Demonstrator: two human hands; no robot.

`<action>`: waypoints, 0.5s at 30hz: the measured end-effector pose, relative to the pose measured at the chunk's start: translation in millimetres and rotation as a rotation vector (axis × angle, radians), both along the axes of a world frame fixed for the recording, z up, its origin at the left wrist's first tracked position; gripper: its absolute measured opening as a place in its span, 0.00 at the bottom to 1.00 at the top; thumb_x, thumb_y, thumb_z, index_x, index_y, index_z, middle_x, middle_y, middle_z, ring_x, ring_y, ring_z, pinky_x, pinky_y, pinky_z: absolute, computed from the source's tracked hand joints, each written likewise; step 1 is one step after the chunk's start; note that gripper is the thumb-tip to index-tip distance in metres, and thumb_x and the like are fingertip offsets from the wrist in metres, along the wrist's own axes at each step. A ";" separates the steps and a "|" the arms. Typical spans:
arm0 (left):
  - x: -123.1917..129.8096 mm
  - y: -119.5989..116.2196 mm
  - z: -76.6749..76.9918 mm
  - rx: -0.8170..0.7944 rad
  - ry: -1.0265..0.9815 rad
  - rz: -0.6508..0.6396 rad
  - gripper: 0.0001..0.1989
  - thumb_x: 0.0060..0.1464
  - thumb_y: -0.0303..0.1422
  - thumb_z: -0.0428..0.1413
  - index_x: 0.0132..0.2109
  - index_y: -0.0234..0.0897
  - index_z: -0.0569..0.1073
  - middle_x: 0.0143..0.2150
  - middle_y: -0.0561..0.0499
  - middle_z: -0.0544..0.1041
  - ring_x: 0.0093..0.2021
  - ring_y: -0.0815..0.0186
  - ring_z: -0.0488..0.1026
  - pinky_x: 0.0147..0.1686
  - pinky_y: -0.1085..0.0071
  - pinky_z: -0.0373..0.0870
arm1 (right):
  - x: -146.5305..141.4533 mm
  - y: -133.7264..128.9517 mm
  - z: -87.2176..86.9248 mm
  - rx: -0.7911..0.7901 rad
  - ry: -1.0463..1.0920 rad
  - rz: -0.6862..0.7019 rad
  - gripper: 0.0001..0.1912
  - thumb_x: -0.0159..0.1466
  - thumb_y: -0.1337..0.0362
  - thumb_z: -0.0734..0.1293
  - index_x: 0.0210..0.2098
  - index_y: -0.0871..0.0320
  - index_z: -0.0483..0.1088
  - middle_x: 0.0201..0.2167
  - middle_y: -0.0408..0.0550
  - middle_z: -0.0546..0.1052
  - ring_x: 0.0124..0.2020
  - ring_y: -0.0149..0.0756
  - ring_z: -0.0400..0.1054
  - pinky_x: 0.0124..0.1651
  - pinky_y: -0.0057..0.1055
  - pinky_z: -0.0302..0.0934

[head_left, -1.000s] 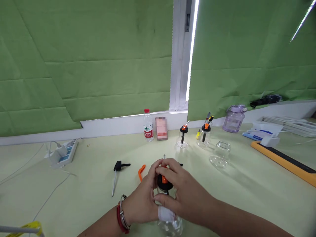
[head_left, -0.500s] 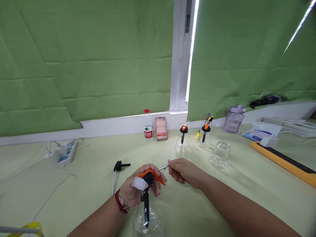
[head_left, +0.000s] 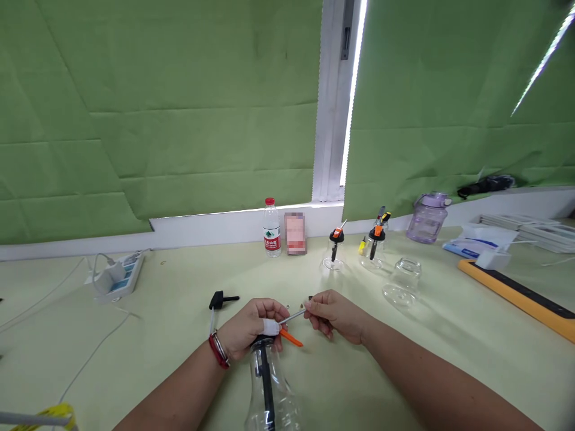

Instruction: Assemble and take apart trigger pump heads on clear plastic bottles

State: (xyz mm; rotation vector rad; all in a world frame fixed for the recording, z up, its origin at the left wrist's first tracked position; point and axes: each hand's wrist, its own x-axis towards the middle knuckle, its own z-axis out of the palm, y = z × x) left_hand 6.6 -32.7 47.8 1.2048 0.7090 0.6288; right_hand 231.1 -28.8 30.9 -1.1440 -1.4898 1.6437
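Bottle (head_left: 272, 395) is sitting at the bottom middle of the view, its base running out of frame, so I can't tell whether it's resting on the bench (head_left: 155, 344). Compared with a second ago, the hands are no longer crowding together around the top. Left hand (head_left: 255, 326) is now bending its fingers over the black cap (head_left: 262, 340), while right hand (head_left: 330, 314) is keeping apart, fingers pinching narrowly on one end of a thin metal rod (head_left: 294, 316). The other end is hiding under the left fingers. An orange lever (head_left: 291, 338) is poking out below it. So, reading the work: left is probably steadying, right is handling the rod.
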 end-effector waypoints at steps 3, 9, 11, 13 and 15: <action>0.8 -0.5 0.6 0.004 0.024 0.010 0.11 0.39 0.26 0.61 0.35 0.32 0.73 0.28 0.52 0.74 0.20 0.69 0.72 0.21 0.74 0.69 | 0.4 0.8 -2.2 0.017 -0.017 -0.029 0.20 0.57 0.48 0.65 0.23 0.61 0.67 0.13 0.37 0.65 0.12 0.21 0.52 0.15 0.21 0.47; 1.1 -0.5 0.5 0.012 0.052 0.034 0.10 0.38 0.26 0.61 0.33 0.32 0.72 0.27 0.53 0.74 0.20 0.69 0.72 0.20 0.74 0.68 | -0.8 -1.1 -0.1 -0.005 0.018 -0.015 0.16 0.56 0.52 0.67 0.27 0.61 0.67 0.16 0.38 0.67 0.13 0.22 0.55 0.14 0.21 0.49; 1.3 -0.5 0.9 0.013 0.059 0.035 0.10 0.38 0.26 0.61 0.32 0.31 0.72 0.27 0.53 0.73 0.19 0.68 0.72 0.20 0.74 0.68 | -1.4 -2.0 0.8 0.001 -0.010 -0.005 0.17 0.57 0.52 0.66 0.25 0.61 0.67 0.14 0.38 0.66 0.12 0.21 0.53 0.14 0.20 0.48; 1.6 -0.7 1.4 0.009 0.064 0.035 0.10 0.38 0.26 0.61 0.32 0.31 0.72 0.26 0.53 0.73 0.19 0.68 0.72 0.20 0.73 0.68 | -1.9 -2.4 1.4 0.025 0.033 0.003 0.13 0.53 0.57 0.70 0.30 0.61 0.69 0.16 0.37 0.68 0.14 0.22 0.56 0.16 0.20 0.51; 1.9 -1.1 2.0 0.004 0.055 0.034 0.10 0.38 0.26 0.61 0.33 0.31 0.72 0.26 0.53 0.73 0.19 0.68 0.72 0.19 0.74 0.68 | -2.2 -2.2 1.3 0.022 0.063 0.004 0.15 0.51 0.57 0.71 0.32 0.61 0.69 0.19 0.38 0.70 0.15 0.22 0.58 0.16 0.20 0.52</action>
